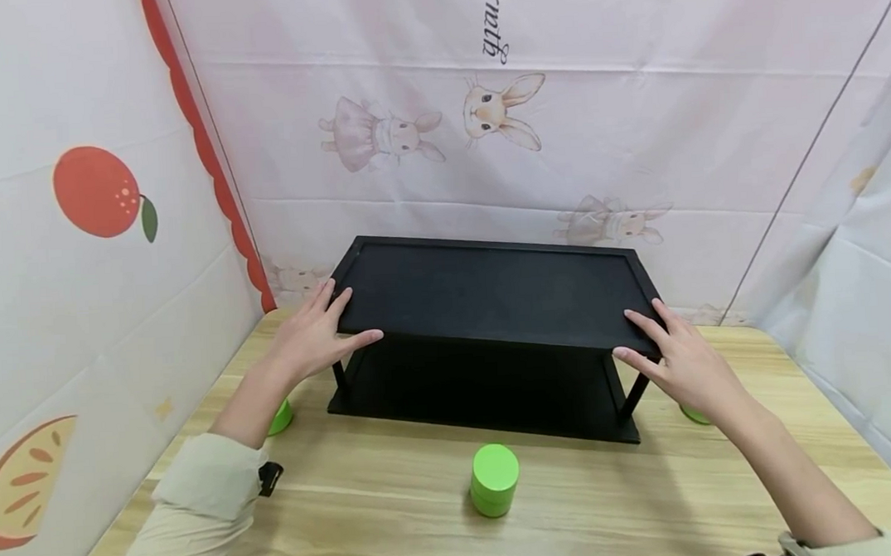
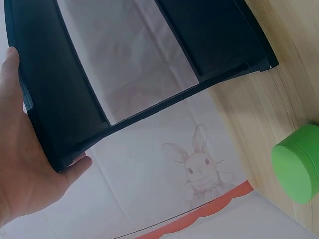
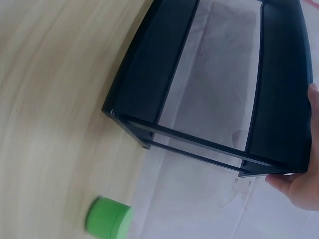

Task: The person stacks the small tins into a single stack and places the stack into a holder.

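A black two-tier shelf [image 1: 484, 297] stands on the wooden table, its long side facing me. My left hand [image 1: 309, 338] holds the left end of the top board, thumb along the front edge and fingers over the corner. At the opposite end, my right hand [image 1: 692, 367] grips the right front corner in the same manner. Thin posts join the top board to the lower board [image 1: 480, 392]. Both wrist views show the hands wrapped round the board's ends, with one finger [image 2: 79, 168] over the left side and a finger [image 3: 280, 183] over the right.
A green cylinder [image 1: 495, 479] stands on the table [image 1: 381, 513] in front of the shelf. Two more show partly, one green cylinder [image 1: 280, 418] beside my left forearm and another [image 1: 694, 415] behind my right wrist. Printed cloth [image 1: 633, 137] hangs close behind the shelf.
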The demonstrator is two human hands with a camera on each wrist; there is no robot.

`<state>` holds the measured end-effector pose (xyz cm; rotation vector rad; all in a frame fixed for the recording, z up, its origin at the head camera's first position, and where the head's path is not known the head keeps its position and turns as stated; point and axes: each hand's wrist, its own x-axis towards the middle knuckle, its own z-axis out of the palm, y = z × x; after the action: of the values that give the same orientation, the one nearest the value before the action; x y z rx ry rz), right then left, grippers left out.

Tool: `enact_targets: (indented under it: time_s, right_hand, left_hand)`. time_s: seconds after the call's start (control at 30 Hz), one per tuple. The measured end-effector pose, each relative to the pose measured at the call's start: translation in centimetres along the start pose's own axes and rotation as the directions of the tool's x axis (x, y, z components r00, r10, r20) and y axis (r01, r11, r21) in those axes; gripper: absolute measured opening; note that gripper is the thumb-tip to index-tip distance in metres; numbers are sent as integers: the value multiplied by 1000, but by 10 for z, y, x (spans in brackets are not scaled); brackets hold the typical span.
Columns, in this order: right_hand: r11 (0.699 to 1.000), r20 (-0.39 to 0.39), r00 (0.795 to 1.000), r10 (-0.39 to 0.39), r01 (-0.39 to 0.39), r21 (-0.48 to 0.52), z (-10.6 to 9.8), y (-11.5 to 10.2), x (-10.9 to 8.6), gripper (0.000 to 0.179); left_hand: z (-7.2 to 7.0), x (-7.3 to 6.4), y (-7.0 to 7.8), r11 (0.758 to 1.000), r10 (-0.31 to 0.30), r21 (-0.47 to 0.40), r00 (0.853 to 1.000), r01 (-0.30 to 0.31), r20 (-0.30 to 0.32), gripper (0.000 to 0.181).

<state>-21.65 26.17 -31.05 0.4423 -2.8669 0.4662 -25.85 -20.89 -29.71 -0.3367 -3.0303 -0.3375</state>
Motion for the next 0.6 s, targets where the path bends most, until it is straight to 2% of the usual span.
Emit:
enact_targets:
  time_s: [0.3, 0.6]
  right_hand:
    - [1000, -6, 1000, -24, 24, 2, -1, 5, 5, 69]
    - [1000, 8, 1000, 1, -2, 20, -2, -2, 5, 70]
  left_hand:
    - [-1, -1, 4, 1000, -20, 6, 1000, 20, 3, 102]
    - [-4, 3, -4, 1000, -6, 5, 1000, 6, 15, 103]
